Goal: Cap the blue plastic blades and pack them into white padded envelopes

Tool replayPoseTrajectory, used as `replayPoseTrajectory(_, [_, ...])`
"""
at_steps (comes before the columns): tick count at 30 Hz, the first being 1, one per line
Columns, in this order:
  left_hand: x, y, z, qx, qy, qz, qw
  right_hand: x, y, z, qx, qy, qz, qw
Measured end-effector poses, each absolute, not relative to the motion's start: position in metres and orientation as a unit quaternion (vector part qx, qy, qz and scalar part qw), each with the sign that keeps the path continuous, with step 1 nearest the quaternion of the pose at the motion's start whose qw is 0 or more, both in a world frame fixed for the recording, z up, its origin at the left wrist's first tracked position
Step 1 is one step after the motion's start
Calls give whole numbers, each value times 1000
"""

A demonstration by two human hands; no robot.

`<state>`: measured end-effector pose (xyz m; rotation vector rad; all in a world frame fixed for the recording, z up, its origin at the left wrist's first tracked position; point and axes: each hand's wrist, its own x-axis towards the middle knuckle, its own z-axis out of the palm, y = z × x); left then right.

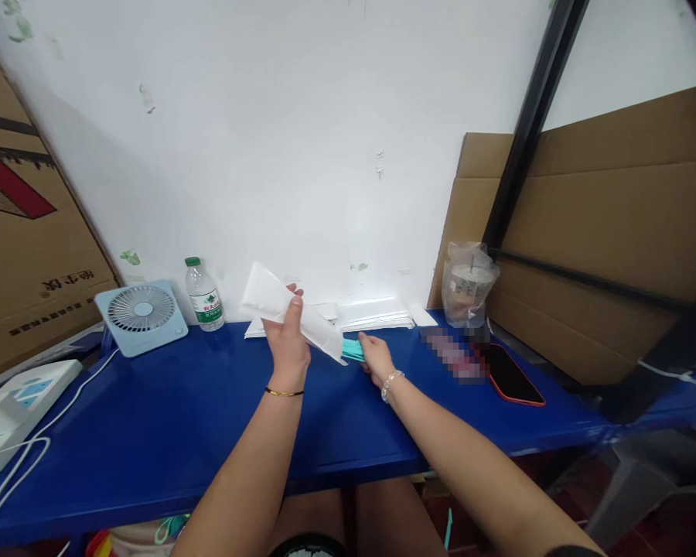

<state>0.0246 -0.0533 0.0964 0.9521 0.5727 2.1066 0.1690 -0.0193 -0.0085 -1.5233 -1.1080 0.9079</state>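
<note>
My left hand [288,342] is closed around a long white paper sleeve [323,331], its thumb lying on top. The sleeve is tilted, with its lower end toward the right. Out of that end sticks a small bundle of teal strips [353,350], whose exact kind I cannot make out. My right hand [377,359] pinches the outer end of the strips; the rest of them is hidden in the sleeve. Behind the hands, flat white sleeves [377,314] lie stacked against the wall.
On the blue table [209,433] stand a light blue fan [142,316], a water bottle [205,298] and a bagged cup [469,288]. A phone [511,375] lies at the right, beside a blurred patch. A white power strip [29,402] with cables is at the left. Cardboard [626,232] flanks the table.
</note>
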Motion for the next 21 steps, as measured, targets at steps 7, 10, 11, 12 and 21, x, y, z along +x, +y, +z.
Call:
replayPoseTrajectory(7, [-24, -43, 91, 267, 213, 864, 371, 212, -4, -11, -727, -551, 139, 386])
replayPoseTrajectory(10, [-40, -42, 87, 198, 207, 854, 435, 204, -6, -18, -744, -575, 82, 329])
replayPoseTrajectory(11, [-44, -41, 85, 179, 202, 844, 463, 201, -8, -20, -744, -586, 64, 314])
replayPoseTrajectory(12, [-49, -40, 81, 164, 199, 833, 489, 198, -9, -21, -743, -596, 47, 300])
replayPoseTrajectory(21, [-106, -2, 14, 133, 462, 814, 326, 196, -13, -19, -731, -644, -7, 227])
